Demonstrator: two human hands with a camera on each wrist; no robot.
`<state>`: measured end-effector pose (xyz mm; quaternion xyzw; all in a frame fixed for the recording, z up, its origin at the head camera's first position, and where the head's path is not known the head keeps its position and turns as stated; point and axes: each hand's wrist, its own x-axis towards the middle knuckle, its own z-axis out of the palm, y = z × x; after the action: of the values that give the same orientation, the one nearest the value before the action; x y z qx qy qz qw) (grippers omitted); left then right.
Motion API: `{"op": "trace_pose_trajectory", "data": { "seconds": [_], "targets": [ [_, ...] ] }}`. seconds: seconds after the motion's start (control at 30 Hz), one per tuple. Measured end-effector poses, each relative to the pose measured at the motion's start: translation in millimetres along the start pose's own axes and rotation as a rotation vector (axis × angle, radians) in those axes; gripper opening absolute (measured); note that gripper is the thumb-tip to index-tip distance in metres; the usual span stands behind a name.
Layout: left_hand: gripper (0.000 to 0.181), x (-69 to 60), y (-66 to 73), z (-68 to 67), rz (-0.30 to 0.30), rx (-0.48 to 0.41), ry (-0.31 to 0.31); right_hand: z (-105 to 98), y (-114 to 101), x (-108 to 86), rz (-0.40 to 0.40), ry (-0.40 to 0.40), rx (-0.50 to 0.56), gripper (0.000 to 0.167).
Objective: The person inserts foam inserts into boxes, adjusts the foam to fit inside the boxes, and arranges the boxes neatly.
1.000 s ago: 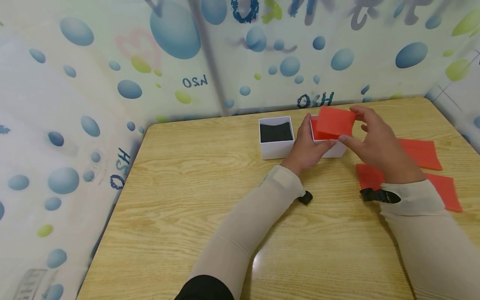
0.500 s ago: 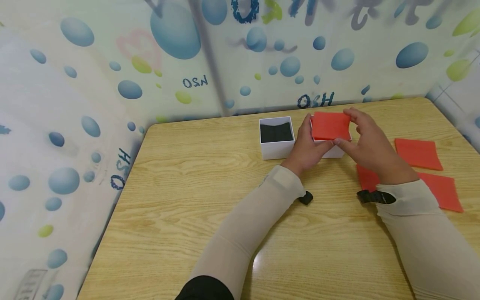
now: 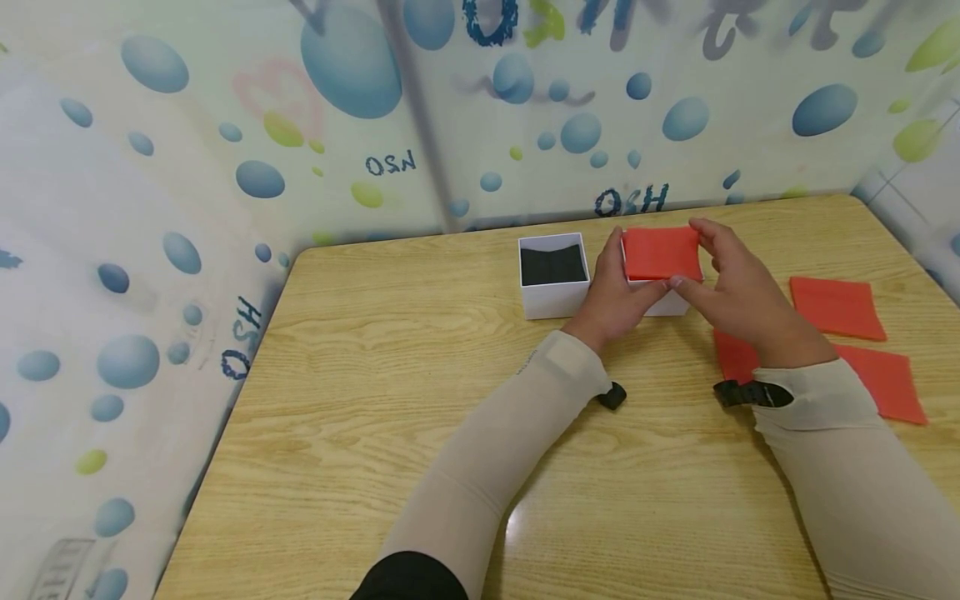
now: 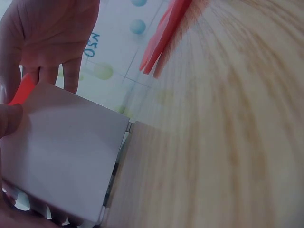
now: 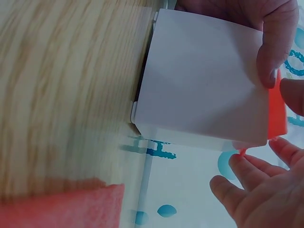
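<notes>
A folded red cloth (image 3: 662,253) lies over the opening of the right white box (image 3: 666,305). My left hand (image 3: 611,296) grips that box around its left side, thumb across the front wall (image 4: 66,147). With thumb and fingers my right hand (image 3: 738,287) holds the cloth's right edge; in the right wrist view, red cloth (image 5: 277,111) sticks out past the box rim, beside my right hand's fingers (image 5: 251,178). To the left stands a second white box (image 3: 555,301) with dark folded cloth (image 3: 553,266) inside.
Two more red cloths lie on the wooden table (image 3: 375,375) at the right: one farther back (image 3: 837,308), the nearer one (image 3: 885,383) partly under my right forearm. A patterned wall covering (image 3: 450,117) rises behind the table.
The red cloth has moved left and down from a tilted position onto the box opening, my right hand moving left with it. My left hand stays on the box.
</notes>
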<state>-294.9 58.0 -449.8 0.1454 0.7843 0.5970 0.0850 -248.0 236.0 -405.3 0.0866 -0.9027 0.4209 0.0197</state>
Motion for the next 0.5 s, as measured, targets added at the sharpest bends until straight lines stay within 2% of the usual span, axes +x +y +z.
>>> {"op": "trace_pose_trajectory", "data": {
  "seconds": [0.3, 0.5],
  "targets": [
    [0.102, 1.6, -1.6, 0.4, 0.011, -0.024, -0.006, -0.5, 1.1, 0.4, 0.0, -0.014, -0.003, 0.079],
    [0.103, 2.5, -2.5, -0.2, 0.034, 0.002, -0.006, -1.1, -5.5, 0.9, -0.058, -0.019, -0.17, 0.074]
  ]
}}
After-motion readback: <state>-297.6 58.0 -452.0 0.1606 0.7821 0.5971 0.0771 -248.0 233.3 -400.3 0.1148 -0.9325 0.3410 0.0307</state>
